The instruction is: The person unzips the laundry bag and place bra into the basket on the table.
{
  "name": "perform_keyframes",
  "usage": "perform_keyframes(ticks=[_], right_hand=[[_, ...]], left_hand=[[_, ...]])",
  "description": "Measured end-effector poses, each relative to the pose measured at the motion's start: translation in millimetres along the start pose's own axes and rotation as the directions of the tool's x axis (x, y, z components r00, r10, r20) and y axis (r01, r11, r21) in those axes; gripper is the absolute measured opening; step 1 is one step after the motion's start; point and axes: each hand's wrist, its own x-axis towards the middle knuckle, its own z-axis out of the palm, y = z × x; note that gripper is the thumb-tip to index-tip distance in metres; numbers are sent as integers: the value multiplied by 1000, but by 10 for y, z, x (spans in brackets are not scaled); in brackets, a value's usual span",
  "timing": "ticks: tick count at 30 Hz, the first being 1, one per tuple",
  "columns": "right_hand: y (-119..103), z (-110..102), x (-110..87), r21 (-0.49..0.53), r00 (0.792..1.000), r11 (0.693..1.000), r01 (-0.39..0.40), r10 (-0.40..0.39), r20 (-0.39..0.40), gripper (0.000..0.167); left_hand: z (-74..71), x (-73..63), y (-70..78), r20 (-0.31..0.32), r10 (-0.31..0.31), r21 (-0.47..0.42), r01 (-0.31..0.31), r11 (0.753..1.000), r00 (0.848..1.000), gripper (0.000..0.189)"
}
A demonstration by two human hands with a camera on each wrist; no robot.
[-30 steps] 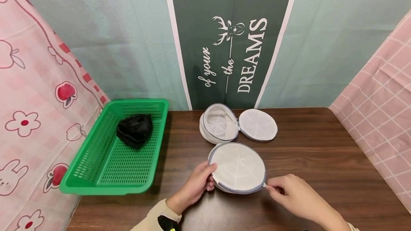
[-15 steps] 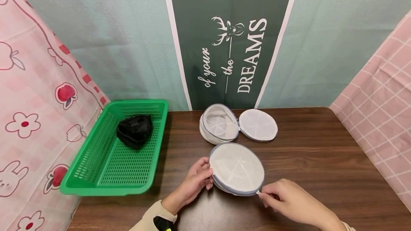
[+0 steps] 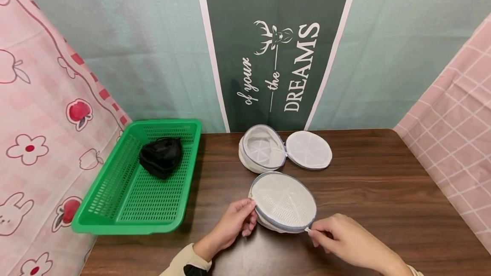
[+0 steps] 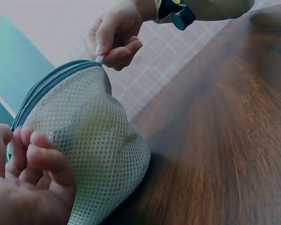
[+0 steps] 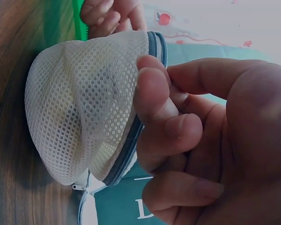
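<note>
A round white mesh laundry bag (image 3: 284, 199) with a blue-grey zipper round its lid stands on the table, lid up and tilted. My left hand (image 3: 235, 221) pinches the left edge of the rim between thumb and fingers. At the front right of the rim, the fingers of my right hand (image 3: 343, 242) pinch the small white zipper pull (image 3: 307, 229). Through the mesh side (image 4: 91, 136) in the left wrist view, something pale yellowish and darker patches show faintly; their kind cannot be told. The right fingertips hide the pull in the right wrist view.
Behind stands a second mesh bag (image 3: 258, 156), unzipped, its round lid (image 3: 308, 150) folded out to the right. A green plastic basket (image 3: 180, 212) at the left holds a bunched black cloth item (image 3: 161, 156). A fabric backdrop (image 3: 168, 67) hangs along the table's back edge.
My right hand has drawn the zipper pull a little left and nearer along the rim, then stayed about there. My left hand has shifted its fingers slightly at the left edge.
</note>
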Motion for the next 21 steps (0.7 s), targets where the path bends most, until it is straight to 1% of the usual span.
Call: perform_keyframes(ticks=[3, 5, 7, 10, 13, 18, 21], right_hand=[[-2, 7, 17, 2, 1000, 1000, -1, 1, -3, 34], [-2, 13, 30, 7, 1000, 1000, -7, 7, -4, 34], [-3, 17, 39, 14, 1000, 1000, -12, 12, -1, 34], [-7, 22, 47, 21, 1000, 1000, -13, 13, 3, 34], [-10, 29, 53, 28, 1000, 1000, -11, 11, 9, 34], [-20, 43, 61, 30, 1000, 1000, -2, 2, 2, 33], [-31, 59, 67, 31, 1000, 999, 17, -17, -9, 33]], left_hand=[[19, -29, -11, 84, -9, 27, 7, 1000, 996, 51], [31, -48, -15, 148, -8, 48, 1, 999, 989, 63], [46, -61, -13, 219, -1, 70, -15, 997, 976, 67], [78, -75, -1, 301, 12, 77, -37, 996, 954, 64], [123, -83, 4, 351, 14, 74, -43, 996, 936, 61], [194, -80, -16, 400, -26, 77, -5, 997, 916, 63], [212, -72, -30, 408, -38, 80, 6, 997, 912, 65]])
